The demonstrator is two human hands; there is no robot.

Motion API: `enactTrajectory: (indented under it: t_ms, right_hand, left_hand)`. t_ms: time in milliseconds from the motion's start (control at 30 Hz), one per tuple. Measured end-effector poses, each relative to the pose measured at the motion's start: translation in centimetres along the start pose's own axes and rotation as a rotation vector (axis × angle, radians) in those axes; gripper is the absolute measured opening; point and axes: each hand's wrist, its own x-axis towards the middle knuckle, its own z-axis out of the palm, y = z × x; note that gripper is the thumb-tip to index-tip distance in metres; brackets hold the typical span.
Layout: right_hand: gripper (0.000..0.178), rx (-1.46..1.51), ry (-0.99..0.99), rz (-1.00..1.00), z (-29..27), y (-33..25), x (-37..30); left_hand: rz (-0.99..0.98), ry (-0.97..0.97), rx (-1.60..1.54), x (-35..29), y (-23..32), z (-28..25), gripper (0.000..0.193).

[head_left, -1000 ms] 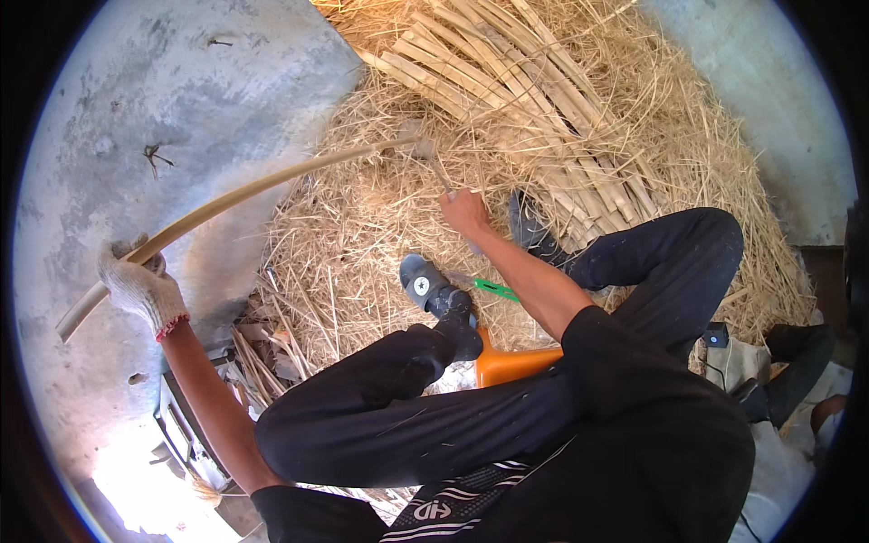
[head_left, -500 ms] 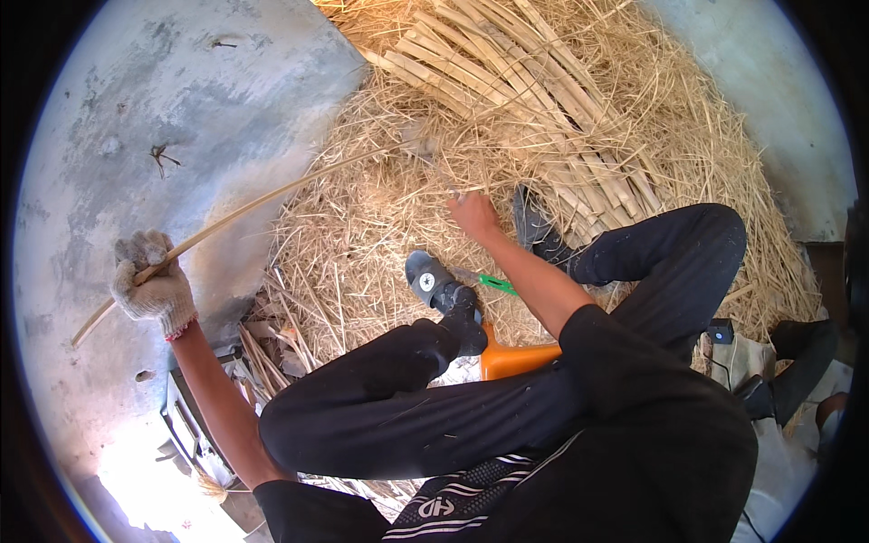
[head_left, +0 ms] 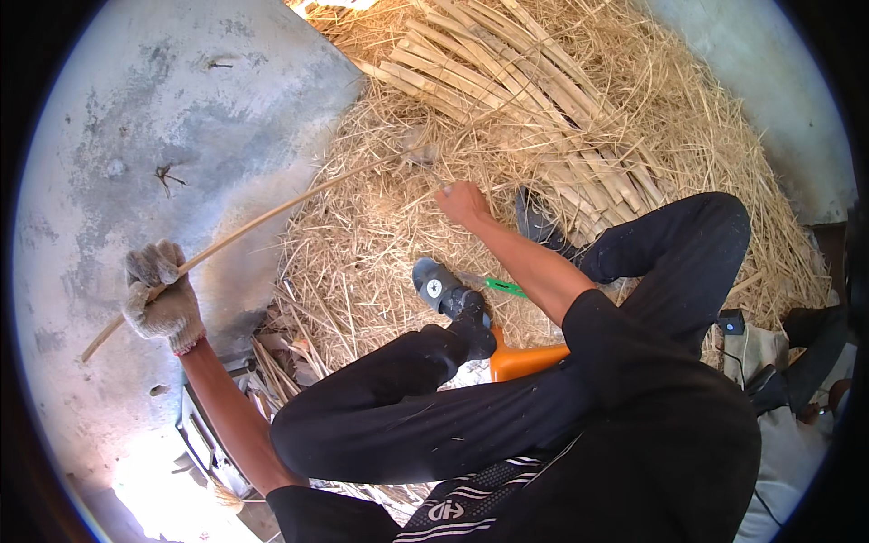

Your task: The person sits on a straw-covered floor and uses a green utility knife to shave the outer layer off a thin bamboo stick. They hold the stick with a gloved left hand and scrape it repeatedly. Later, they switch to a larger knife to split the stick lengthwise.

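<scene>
A long, thin strip of split bamboo (head_left: 272, 214) slants up from the left toward the straw-coloured shavings. My left hand (head_left: 165, 294), in a pale knitted glove with grey-coated fingers, is closed around it near its lower end. The strip's far end comes close to a small blurred greyish shape (head_left: 419, 150) over the shavings, too unclear to name. Just right of that shape is my bare right hand (head_left: 462, 203), its fingers curled closed. Whatever it grips, if anything, does not show clearly. By my sandalled foot (head_left: 436, 282) lies a green-handled tool (head_left: 504, 287).
Flat bamboo slats (head_left: 534, 100) lie in a bundle on the heap of shavings (head_left: 353, 226). An orange stool (head_left: 527, 362) shows beneath my legs. A grey wall (head_left: 181, 109) rises on the left. Another person's dark-clad leg (head_left: 810, 353) is at the right edge.
My right hand has moved a little left, away from the slats. My left hand keeps its grip on the bamboo strip. The whole view has shifted slightly.
</scene>
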Motion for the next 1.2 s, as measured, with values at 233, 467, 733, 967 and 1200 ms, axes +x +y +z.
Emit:
enactTrajectory:
  t_ms: [233,467,733,967,1200]
  right_hand:
    - [0.045,-0.057,0.133,0.002,1.9,1.3,4.5]
    - [0.052,-0.054,0.054,0.085,0.8,-0.5,2.6]
    - [0.049,-0.081,0.02,0.145,2.5,5.0,2.4]
    - [0.05,-0.106,0.12,0.307,2.6,7.0,2.7]
    - [0.069,0.375,-0.29,0.39,0.3,13.9,1.6]
  left_hand:
    - [-0.033,-0.242,-0.073,1.3,-1.4,0.3,0.028]
    - [-0.025,-0.085,-0.051,0.6,-0.9,-1.3,0.031]
    - [0.029,0.025,-0.044,0.7,-1.9,-1.7,0.034]
    - [0.07,0.263,-0.045,-0.4,-1.9,-1.5,0.03]
    - [0.344,0.389,-0.024,-0.1,12.5,-6.9,0.036]
